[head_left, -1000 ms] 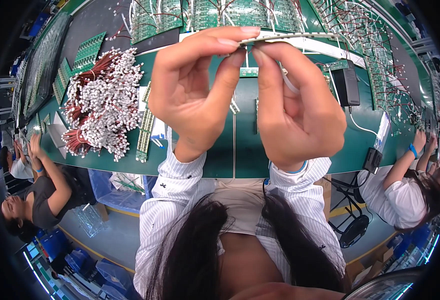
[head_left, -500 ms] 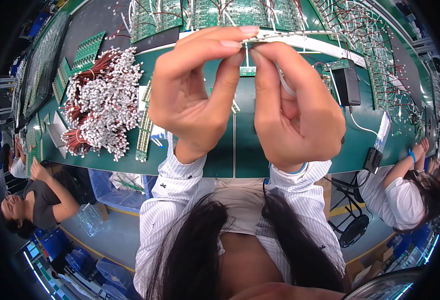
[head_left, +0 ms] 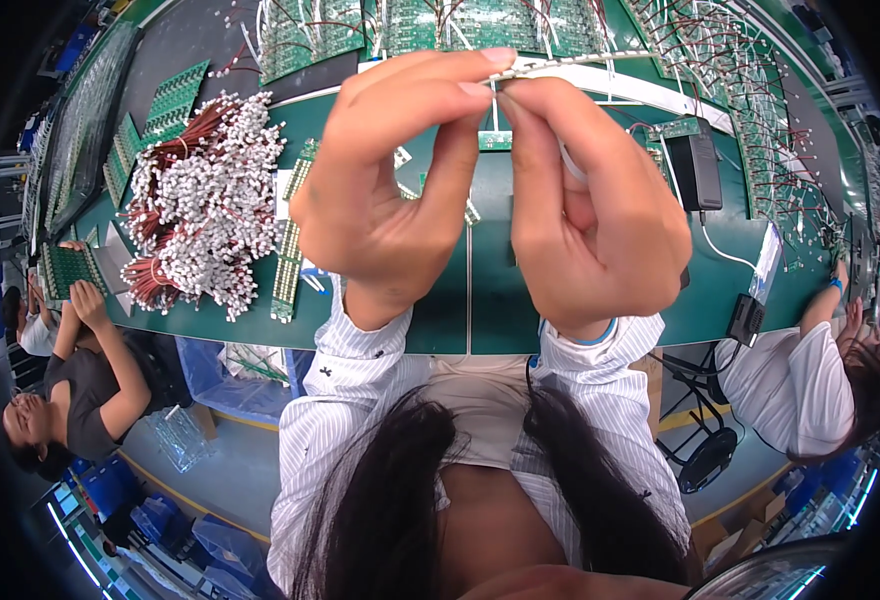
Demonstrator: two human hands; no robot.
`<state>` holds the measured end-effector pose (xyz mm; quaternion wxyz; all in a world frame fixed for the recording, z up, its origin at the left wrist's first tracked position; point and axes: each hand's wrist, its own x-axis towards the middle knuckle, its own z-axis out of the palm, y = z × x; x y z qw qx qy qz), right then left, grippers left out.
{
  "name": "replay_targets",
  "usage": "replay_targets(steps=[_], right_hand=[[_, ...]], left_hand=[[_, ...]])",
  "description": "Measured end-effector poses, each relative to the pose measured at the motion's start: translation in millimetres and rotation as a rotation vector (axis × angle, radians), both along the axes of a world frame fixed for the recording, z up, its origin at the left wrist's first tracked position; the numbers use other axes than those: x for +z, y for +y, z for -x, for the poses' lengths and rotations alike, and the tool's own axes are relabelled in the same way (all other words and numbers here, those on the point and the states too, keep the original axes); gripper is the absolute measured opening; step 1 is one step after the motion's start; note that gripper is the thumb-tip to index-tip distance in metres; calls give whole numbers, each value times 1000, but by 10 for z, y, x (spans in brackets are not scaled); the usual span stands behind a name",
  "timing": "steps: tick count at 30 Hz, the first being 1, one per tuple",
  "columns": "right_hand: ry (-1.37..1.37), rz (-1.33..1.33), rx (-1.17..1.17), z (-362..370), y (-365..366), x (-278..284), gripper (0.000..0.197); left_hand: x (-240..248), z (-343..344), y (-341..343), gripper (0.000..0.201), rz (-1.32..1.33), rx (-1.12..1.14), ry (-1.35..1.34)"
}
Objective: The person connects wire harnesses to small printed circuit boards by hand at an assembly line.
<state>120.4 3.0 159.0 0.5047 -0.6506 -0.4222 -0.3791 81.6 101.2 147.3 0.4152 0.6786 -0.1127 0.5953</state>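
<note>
White-tipped red wires point(head_left: 205, 205) are bundled, upper left; a thin pale strip point(head_left: 585, 62) is pinched, upper centre, by closed left fingers point(head_left: 450, 98) and right fingers point(head_left: 552, 105).

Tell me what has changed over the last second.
The free right end of the thin strip has risen and shifted slightly left. At the far left, a co-worker's green panel has turned to show its face more broadly than half a second ago. The left hand and right hand still pinch the strip; the wire bundles and black adapter stayed put.
</note>
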Motion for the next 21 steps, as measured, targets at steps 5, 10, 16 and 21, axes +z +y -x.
replay_targets(steps=[5,10,16,21], right_hand=[[205,2,38,76,34,1,17],[389,-18,85,151,70,21,20],[372,-66,113,161,133,-14,19],[356,-15,111,178,113,1,19]], left_hand=[[-27,-17,22,26,-68,78,-20],[-38,-37,26,27,-98,168,-48],[-33,-38,41,27,-52,186,-67],[-25,-32,69,27,-97,206,-63]])
